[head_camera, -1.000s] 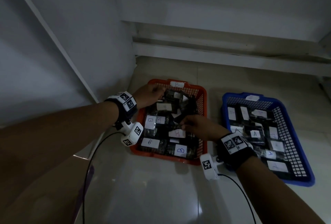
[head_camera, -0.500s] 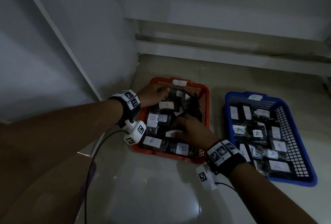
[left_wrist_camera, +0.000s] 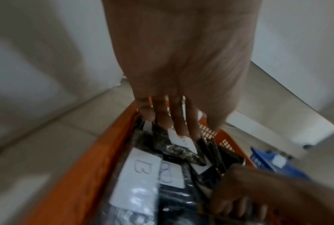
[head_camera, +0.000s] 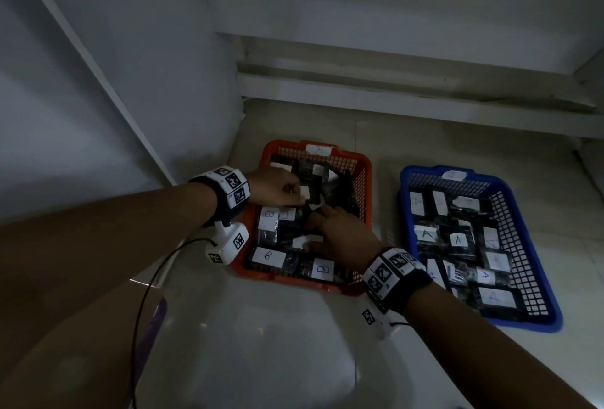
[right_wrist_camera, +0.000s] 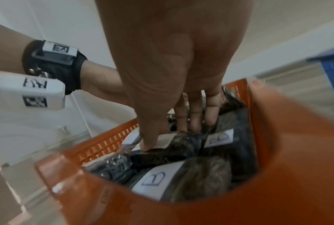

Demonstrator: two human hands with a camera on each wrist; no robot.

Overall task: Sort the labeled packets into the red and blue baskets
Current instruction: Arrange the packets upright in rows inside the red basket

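Note:
The red basket (head_camera: 366, 179) (left_wrist_camera: 112, 152) (right_wrist_camera: 289, 152) holds several dark packets with white B labels (head_camera: 323, 268). My left hand (head_camera: 277, 189) (left_wrist_camera: 181, 129) reaches into its far left part, fingers (left_wrist_camera: 178, 121) fairly straight, tips touching a B-labeled packet (left_wrist_camera: 174, 149). My right hand (head_camera: 340, 235) (right_wrist_camera: 166, 137) lies over the basket's middle; its thumb (right_wrist_camera: 148, 141) presses a white label while curled fingers (right_wrist_camera: 195, 120) dig behind a dark packet (right_wrist_camera: 181, 144), pinching it. The blue basket (head_camera: 552, 310) at the right holds A-labeled packets (head_camera: 457, 240).
A white wall and slanted frame stand close on the left (head_camera: 114, 98). A low white ledge (head_camera: 392, 98) runs behind both baskets. Glossy pale floor (head_camera: 261, 343) lies in front of them. A black cable (head_camera: 143, 304) trails from my left wrist.
My right hand has moved further into the red basket and settled low on the packets. My left hand has shifted from the far left rim onto the packets.

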